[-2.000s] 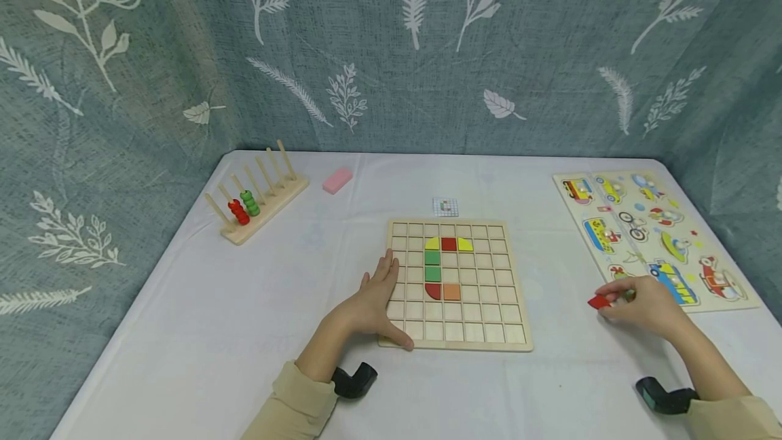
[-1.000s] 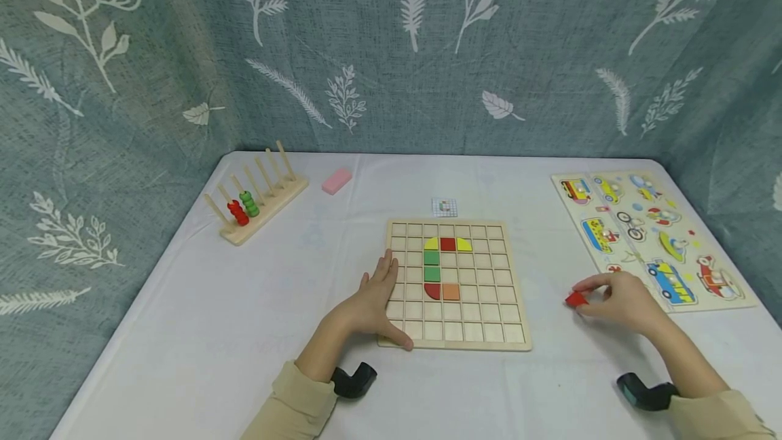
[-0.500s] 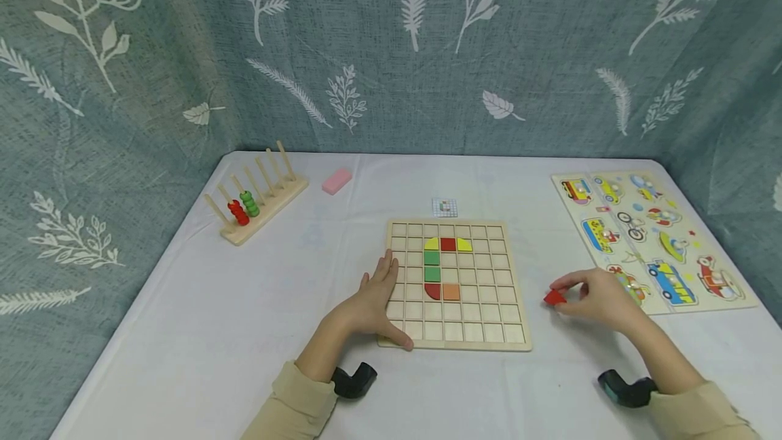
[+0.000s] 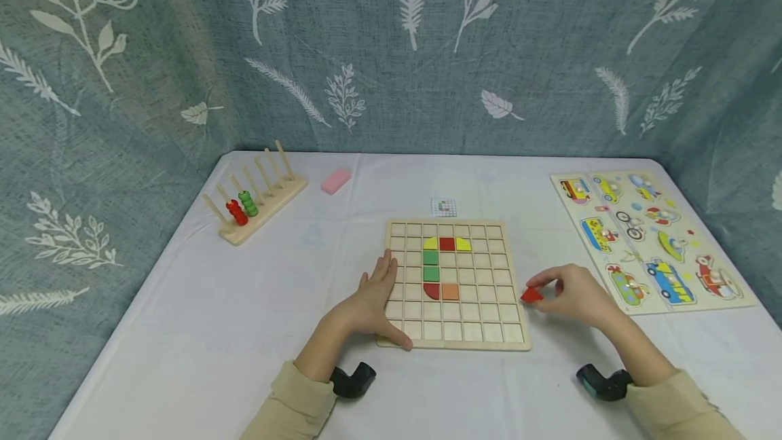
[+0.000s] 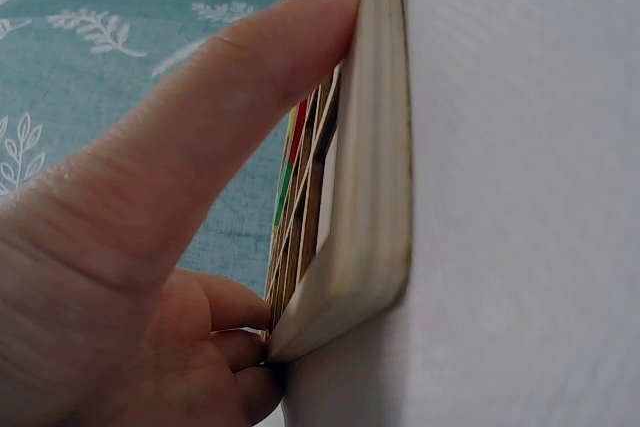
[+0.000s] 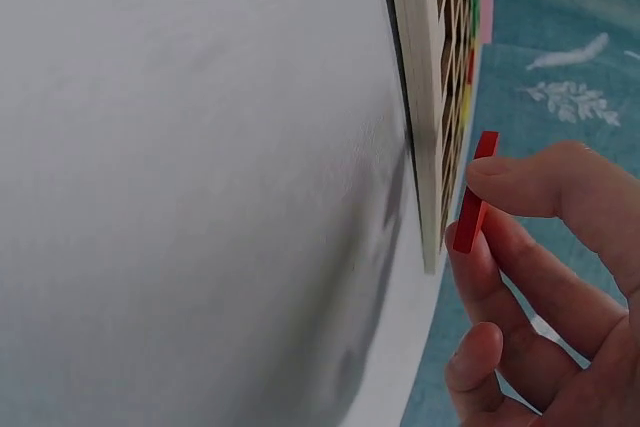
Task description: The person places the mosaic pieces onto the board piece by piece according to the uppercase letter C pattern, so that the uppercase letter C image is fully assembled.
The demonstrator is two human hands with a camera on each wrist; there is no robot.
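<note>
A wooden grid board point(image 4: 489, 331) lies in the middle of the white table, with yellow, red, green and orange tiles point(image 4: 448, 244) set in its cells. My left hand point(image 4: 373, 301) rests on the board's left edge, fingers flat on the grid and thumb along the front edge point(image 5: 370, 197). My right hand point(image 4: 574, 294) pinches a small flat red tile point(image 4: 531, 295) between thumb and fingers, just at the board's right edge. In the right wrist view the red tile point(image 6: 474, 197) hangs slightly above the board's rim point(image 6: 415, 97).
A vehicle peg puzzle point(image 4: 647, 240) lies at the right side of the table. A wooden peg rack with red and green rings point(image 4: 250, 206) and a pink block point(image 4: 337, 180) sit at the back left. A small pattern card point(image 4: 444, 207) lies behind the board.
My right hand has carried the red tile leftward from beside the vehicle puzzle to the board's right edge. The left hand has stayed on the board.
</note>
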